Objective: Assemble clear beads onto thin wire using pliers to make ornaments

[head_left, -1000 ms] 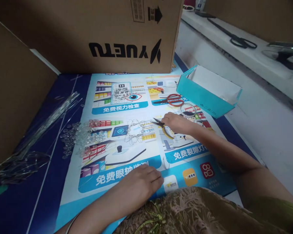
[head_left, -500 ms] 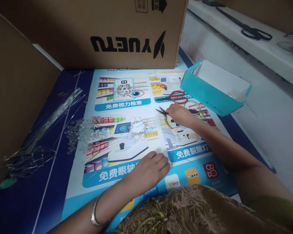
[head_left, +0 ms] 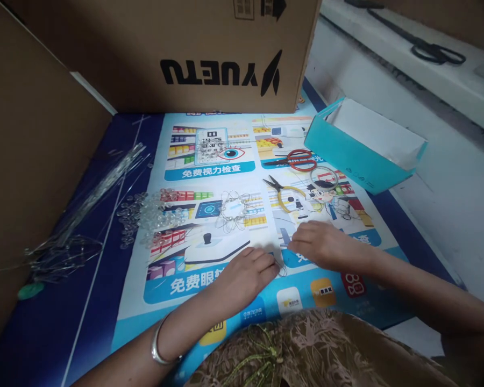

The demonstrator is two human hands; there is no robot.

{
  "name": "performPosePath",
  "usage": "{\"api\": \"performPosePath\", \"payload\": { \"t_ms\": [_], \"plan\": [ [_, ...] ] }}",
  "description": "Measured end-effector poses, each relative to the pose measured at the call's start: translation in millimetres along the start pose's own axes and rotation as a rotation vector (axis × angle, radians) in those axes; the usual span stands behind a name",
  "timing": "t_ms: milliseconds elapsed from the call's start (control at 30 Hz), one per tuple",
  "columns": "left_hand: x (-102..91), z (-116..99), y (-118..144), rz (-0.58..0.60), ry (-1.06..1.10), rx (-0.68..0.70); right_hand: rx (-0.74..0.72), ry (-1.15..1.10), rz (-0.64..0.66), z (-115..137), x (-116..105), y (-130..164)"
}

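My left hand [head_left: 250,279] is closed low over the printed sheet, fingertips pinched on a thin wire [head_left: 282,266] that shows as a fine loop beside them. To its right, my right hand [head_left: 325,244] has its fingers curled together; whatever lies in them is hidden. The two hands are a small gap apart. Yellow-handled pliers [head_left: 284,194] lie on the sheet beyond my right hand, jaws pointing far left. Beyond my left hand lies a ring of looped wire with clear beads [head_left: 234,212]. A heap of clear beads [head_left: 149,217] spreads to its left.
Red-handled scissors [head_left: 300,160] and a wire coil [head_left: 324,177] lie near an open turquoise box [head_left: 361,150]. A wire bundle [head_left: 92,201] lies left. Cardboard [head_left: 226,32] stands behind and left. Black scissors [head_left: 435,54] rest on the ledge at right.
My right hand has let go of the pliers and come back toward me, near my left hand. The pliers now lie on the sheet. My left hand stays almost in place.
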State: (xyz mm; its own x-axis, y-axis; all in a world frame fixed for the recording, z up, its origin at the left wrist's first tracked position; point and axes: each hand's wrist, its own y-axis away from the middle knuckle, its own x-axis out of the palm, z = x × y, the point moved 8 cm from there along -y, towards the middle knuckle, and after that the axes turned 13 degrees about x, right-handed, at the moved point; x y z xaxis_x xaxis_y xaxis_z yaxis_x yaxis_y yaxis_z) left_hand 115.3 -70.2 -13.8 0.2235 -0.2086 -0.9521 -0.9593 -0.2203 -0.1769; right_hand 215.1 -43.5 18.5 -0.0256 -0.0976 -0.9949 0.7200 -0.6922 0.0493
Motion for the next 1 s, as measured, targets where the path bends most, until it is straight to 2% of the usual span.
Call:
{"api": "performPosePath", "payload": {
  "t_ms": [100,200,500,667,833,1000],
  "plan": [
    [-0.7,0.0,1.9,-0.025,0.001,-0.001,-0.088,0.013,0.012,29.8,5.1,8.9],
    [-2.0,-2.4,1.9,-0.031,-0.006,0.011,-0.128,0.059,-0.003,45.7,11.3,11.5],
    [-7.9,-9.5,-0.6,0.043,-0.109,0.075,-0.191,0.231,-0.02,63.5,13.6,9.4],
    [-7.9,-7.3,-2.1,0.044,-0.103,0.063,-0.15,0.332,-0.005,78.9,15.1,-0.3],
    [-1.5,3.6,1.0,0.007,-0.02,0.005,-0.267,0.359,0.017,89.5,14.8,-3.0],
    [-2.0,16.4,5.7,-0.087,0.16,-0.058,-0.387,0.347,0.038,88.1,10.9,-0.3]
  ]
}}
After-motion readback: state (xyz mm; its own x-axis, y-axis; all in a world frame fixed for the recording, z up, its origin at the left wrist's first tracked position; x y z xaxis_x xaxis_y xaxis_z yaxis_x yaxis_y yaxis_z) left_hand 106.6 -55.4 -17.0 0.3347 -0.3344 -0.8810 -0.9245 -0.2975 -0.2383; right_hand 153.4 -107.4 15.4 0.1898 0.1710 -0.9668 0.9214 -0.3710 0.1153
